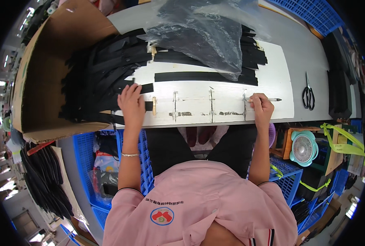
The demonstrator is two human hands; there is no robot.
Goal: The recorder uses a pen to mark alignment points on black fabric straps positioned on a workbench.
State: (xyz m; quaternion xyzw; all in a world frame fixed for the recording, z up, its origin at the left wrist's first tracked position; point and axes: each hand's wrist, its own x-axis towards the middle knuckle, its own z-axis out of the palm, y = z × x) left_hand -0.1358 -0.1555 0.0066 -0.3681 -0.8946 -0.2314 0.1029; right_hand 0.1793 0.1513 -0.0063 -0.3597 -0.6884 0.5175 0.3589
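My left hand (131, 104) lies palm down on loose black fabric strips (92, 90), its fingers stretched out and a little apart. One strip end (149, 106) sticks out beside it, close to a small tan piece (154, 105) on the white board (277, 61). Over the board's right part, my right hand (262, 107) is closed around a slim pen (276, 99). The pen lies crosswise in the fingers, near one of several dark lines drawn on the board. A single black strip (203, 77) stretches across the board beyond both hands.
At left, an open cardboard box (39, 82) lies around the strip pile. A clear plastic bag (199, 37) covers more strips at the far side. Black-handled scissors (308, 96) are on the grey table, right of the board. Blue crates (285, 184) and a turquoise fan (304, 148) stand below the table.
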